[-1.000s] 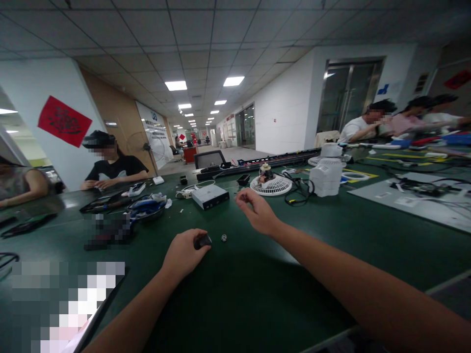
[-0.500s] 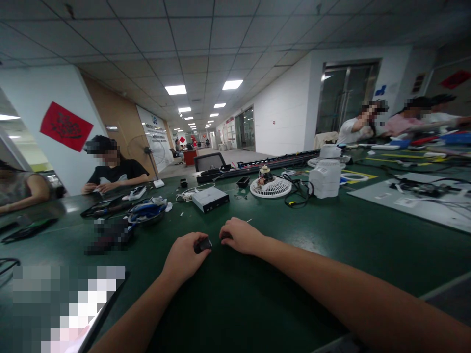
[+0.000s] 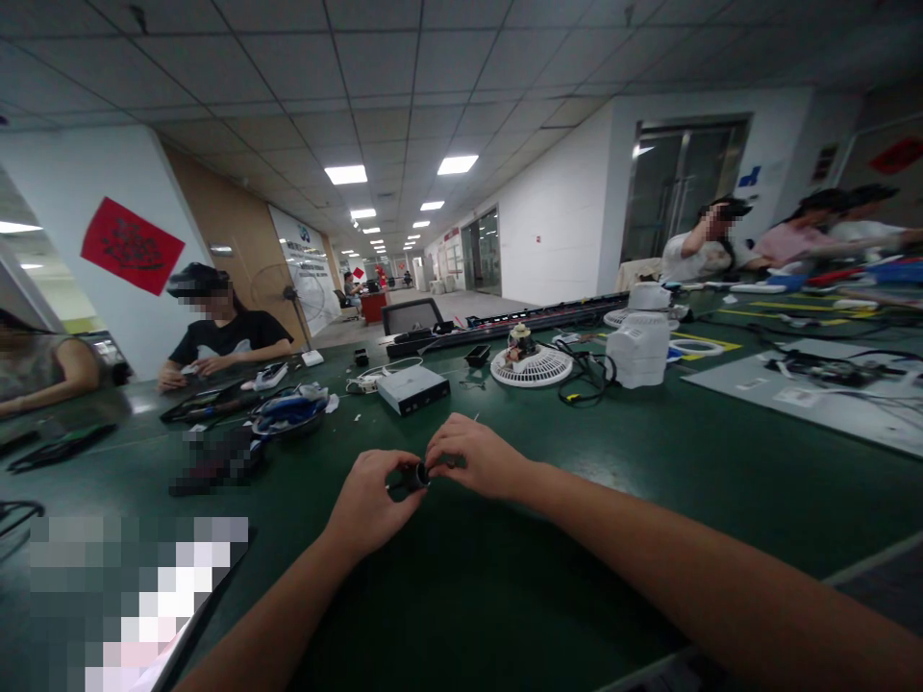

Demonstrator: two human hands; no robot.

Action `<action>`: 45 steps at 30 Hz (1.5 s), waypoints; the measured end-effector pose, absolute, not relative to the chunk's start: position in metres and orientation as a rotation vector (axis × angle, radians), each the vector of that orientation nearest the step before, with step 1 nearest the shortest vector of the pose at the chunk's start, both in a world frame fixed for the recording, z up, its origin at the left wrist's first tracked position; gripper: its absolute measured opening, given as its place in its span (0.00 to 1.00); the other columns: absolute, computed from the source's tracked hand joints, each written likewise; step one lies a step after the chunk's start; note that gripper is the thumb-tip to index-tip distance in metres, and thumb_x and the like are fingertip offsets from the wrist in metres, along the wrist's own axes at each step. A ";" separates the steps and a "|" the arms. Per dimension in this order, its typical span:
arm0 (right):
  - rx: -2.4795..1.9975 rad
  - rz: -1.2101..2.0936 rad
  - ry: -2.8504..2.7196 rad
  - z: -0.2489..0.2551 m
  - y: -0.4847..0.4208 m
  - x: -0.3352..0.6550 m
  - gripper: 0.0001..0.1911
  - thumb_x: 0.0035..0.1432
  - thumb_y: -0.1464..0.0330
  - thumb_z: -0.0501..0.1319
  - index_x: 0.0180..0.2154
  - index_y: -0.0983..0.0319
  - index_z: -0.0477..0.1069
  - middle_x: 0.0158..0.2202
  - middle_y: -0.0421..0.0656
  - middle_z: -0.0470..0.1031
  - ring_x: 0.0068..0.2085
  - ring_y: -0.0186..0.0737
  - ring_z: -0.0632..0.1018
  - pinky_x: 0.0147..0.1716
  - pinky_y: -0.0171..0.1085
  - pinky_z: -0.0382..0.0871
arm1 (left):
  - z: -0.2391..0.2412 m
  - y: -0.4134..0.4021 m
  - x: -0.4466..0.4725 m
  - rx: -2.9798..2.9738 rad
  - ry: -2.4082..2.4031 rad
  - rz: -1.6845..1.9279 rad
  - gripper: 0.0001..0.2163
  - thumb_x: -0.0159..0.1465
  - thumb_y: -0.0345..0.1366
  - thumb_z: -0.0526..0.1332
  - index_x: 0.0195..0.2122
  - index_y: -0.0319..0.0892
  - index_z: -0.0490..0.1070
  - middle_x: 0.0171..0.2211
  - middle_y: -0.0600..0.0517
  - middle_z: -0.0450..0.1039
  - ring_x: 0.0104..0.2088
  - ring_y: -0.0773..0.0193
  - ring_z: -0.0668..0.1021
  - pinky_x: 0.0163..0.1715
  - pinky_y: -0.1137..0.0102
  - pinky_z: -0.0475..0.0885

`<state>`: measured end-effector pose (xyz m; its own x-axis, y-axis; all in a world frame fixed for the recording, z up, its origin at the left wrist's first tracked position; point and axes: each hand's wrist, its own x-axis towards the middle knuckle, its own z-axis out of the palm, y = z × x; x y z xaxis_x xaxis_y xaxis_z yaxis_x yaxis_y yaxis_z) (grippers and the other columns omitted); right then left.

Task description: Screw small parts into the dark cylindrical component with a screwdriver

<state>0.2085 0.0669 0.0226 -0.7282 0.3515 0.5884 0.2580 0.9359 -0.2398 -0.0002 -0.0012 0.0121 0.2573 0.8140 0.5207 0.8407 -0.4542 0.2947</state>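
My left hand (image 3: 376, 495) is closed around a small dark cylindrical part (image 3: 416, 476), gripped between thumb and fingers just above the green table. The round end of this part faces my right hand (image 3: 472, 457). Fingertips of the right hand are pinched together right at that end, touching it or very close. A thin pale tip (image 3: 476, 417) sticks out behind the right hand; whatever lies inside the pinch is hidden by the fingers.
Beyond my hands stand a silver disc drive (image 3: 412, 389), a white fan grille with a motor (image 3: 532, 363) and a white housing (image 3: 637, 351). Blue bundled items (image 3: 292, 411) lie to the left. A grey panel (image 3: 829, 389) with cables is at right. Several people sit around the table.
My left hand has shifted slightly right with the dark part, turning its round end toward my right hand. The right hand has moved a little left and up; both now meet at the part.
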 end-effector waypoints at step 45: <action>-0.772 0.267 -2.223 0.043 0.077 0.230 0.09 0.63 0.70 0.59 0.45 0.61 0.74 0.42 0.46 0.72 0.46 0.43 0.72 0.48 0.44 0.65 | 0.012 0.001 -0.002 -2.423 -1.815 -1.070 0.16 0.59 0.36 0.64 0.48 0.44 0.74 0.43 0.49 0.79 0.40 0.58 0.80 0.41 0.64 0.75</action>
<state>0.2299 0.0767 0.0432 -0.5333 0.6034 0.5929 0.4460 0.7961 -0.4090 -0.0025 0.0005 0.0119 0.1399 0.8753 0.4629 0.8289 -0.3592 0.4288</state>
